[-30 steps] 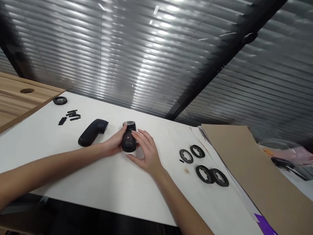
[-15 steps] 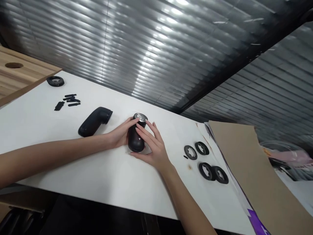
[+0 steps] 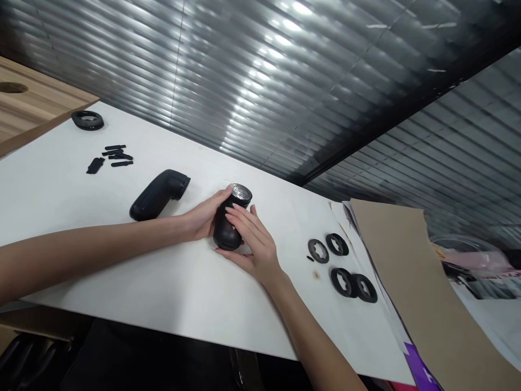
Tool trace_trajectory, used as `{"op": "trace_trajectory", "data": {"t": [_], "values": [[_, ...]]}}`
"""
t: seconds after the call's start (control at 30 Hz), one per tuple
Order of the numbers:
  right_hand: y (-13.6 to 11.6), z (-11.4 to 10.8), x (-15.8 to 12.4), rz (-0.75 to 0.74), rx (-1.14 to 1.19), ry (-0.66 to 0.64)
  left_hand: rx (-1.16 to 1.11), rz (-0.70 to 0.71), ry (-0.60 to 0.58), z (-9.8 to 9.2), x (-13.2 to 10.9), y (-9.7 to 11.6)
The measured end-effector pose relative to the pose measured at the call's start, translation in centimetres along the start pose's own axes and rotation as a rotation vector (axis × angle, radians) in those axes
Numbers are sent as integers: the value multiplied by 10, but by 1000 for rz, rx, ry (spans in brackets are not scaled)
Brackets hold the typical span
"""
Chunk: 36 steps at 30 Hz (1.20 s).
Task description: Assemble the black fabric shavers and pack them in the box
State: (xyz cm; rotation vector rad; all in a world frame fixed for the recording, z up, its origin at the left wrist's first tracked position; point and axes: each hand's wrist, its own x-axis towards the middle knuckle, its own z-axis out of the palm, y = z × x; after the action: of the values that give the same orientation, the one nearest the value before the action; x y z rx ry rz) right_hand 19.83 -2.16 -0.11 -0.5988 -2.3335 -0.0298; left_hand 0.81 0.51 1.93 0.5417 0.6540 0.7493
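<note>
Between my hands is a black fabric shaver (image 3: 227, 231) with a round perforated metal head (image 3: 241, 191) facing up. My left hand (image 3: 208, 215) wraps its far left side, thumb near the rim of the head. From the right, my right hand (image 3: 257, 241) holds the body, fingers laid across its front and thumb at its lower end. A second black fabric shaver body (image 3: 158, 196) lies on the white table (image 3: 171, 288) to the left, beyond my left forearm.
Several black rings (image 3: 342, 283) with notched openings lie at the right, beside a tiny black piece (image 3: 310, 258). Small flat black parts (image 3: 118, 155) and another black ring (image 3: 88, 120) are at the far left. Brown cardboard (image 3: 407, 260) covers the right edge; a wooden board (image 3: 36, 103) stands upper left.
The held shaver has tilted slightly to the right. My fingers have come off its metal head: the left thumb moved to the rim, the right fingers down onto the body.
</note>
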Motion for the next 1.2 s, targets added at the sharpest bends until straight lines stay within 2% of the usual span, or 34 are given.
{"op": "trace_trajectory", "data": {"t": [0.2,0.43,0.7,0.9,0.97,1.03,1.13,1.2], "values": [[-4,4,-2,-31,58,73,-10,29,10,-1,1,-2],[-11,8,1,-177,64,161,-59,69,50,3,0,3],[-6,5,1,-164,28,182,-73,39,21,-1,1,-3],[-8,-8,-2,-174,-63,184,-54,54,-10,-6,4,-8],[-12,-12,-4,-136,-100,238,-51,30,-5,-6,5,-8],[-15,-14,-7,-49,-81,354,-55,4,2,-6,6,-8],[-15,-11,-10,177,81,563,-64,-20,7,-6,7,-7],[-12,-7,-10,394,246,680,-69,-23,24,-7,7,-7]]}}
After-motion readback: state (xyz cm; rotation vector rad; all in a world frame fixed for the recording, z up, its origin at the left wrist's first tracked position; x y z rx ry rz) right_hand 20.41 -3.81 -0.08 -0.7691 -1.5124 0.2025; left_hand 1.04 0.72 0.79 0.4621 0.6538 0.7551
